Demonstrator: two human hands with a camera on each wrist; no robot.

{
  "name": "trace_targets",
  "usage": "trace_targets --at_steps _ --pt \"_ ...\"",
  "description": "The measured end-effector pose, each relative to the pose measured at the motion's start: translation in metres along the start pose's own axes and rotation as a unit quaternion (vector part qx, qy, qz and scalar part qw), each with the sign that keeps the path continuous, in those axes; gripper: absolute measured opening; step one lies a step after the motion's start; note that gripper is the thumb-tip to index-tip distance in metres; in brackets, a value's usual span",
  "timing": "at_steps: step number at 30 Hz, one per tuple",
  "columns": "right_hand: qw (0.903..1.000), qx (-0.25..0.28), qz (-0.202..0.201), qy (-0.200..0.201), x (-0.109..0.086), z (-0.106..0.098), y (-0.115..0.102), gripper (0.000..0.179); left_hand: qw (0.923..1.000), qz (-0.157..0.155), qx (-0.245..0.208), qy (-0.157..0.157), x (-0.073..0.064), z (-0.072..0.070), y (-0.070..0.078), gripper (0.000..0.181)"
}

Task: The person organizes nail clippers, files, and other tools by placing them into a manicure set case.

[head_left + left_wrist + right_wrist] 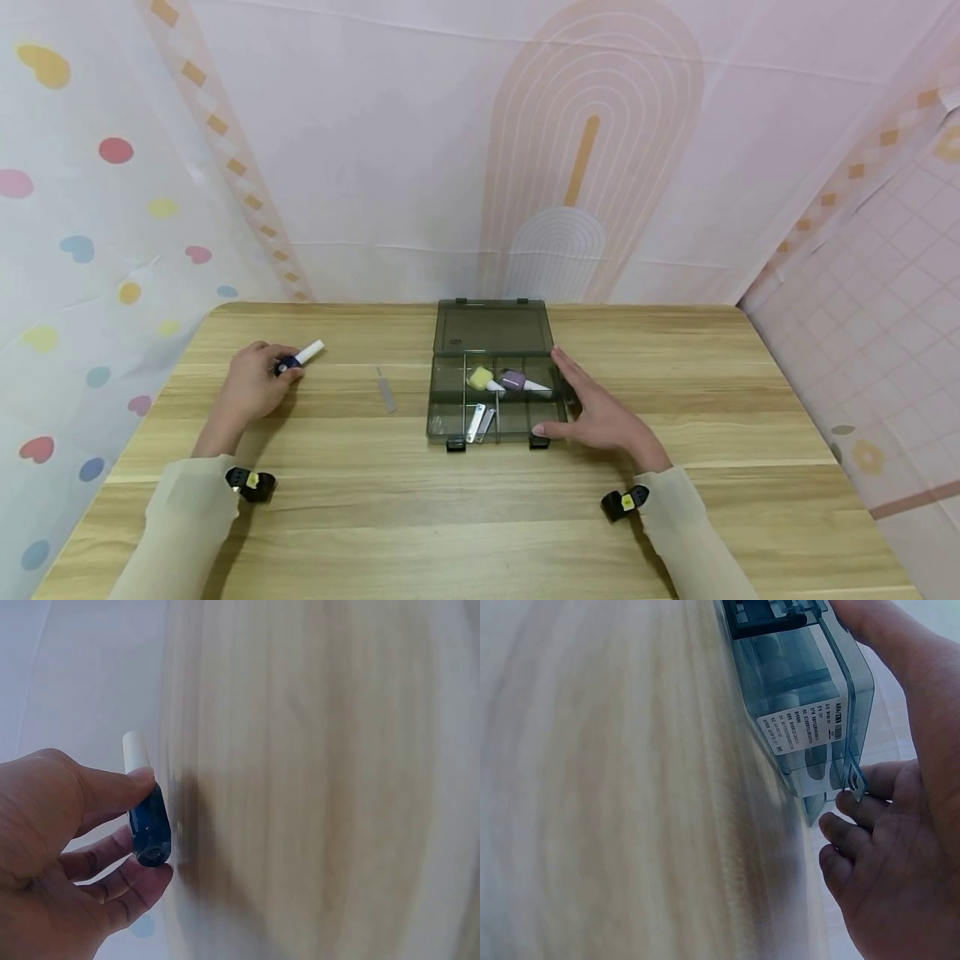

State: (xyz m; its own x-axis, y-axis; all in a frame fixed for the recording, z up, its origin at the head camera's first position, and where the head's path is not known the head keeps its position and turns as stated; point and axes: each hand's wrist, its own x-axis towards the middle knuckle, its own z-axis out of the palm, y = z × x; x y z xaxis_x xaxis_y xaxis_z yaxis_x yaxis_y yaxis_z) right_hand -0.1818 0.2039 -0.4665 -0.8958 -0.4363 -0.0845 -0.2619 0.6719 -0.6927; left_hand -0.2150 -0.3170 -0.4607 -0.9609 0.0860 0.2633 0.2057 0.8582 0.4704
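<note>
At the left of the table, my left hand (258, 379) pinches a nail polish bottle (150, 825), dark blue with a white cap, between thumb and fingers. The bottle is tilted, its cap pointing away to the right in the head view. My right hand (607, 417) grips the right side of a smoky clear divided box (446, 421), thumb over the front edge near a latch and fingers along the side. The box's lid (493, 327) lies open toward the wall. Inside are a yellow nail polish bottle (481, 378), a purple one (513, 380) and nail clippers (475, 422).
A thin grey metal file-like tool (386, 393) lies on the wooden table (420, 517) between my left hand and the box. Patterned cloth walls (375, 167) stand behind and at both sides. A printed label (802, 725) shows on the box.
</note>
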Motion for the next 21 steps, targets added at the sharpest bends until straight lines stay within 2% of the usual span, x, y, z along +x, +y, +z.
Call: trace_targets --at_steps 9,21 --pt "1.0000 -0.003 -0.004 0.002 -0.001 -0.001 -0.001 0.122 0.9995 -0.015 -0.014 -0.023 0.002 0.001 0.013 0.030" --pt "1.0000 0.001 -0.008 0.004 -0.001 -0.002 0.000 0.122 0.9995 0.007 -0.026 -0.017 0.002 0.002 0.032 0.029"
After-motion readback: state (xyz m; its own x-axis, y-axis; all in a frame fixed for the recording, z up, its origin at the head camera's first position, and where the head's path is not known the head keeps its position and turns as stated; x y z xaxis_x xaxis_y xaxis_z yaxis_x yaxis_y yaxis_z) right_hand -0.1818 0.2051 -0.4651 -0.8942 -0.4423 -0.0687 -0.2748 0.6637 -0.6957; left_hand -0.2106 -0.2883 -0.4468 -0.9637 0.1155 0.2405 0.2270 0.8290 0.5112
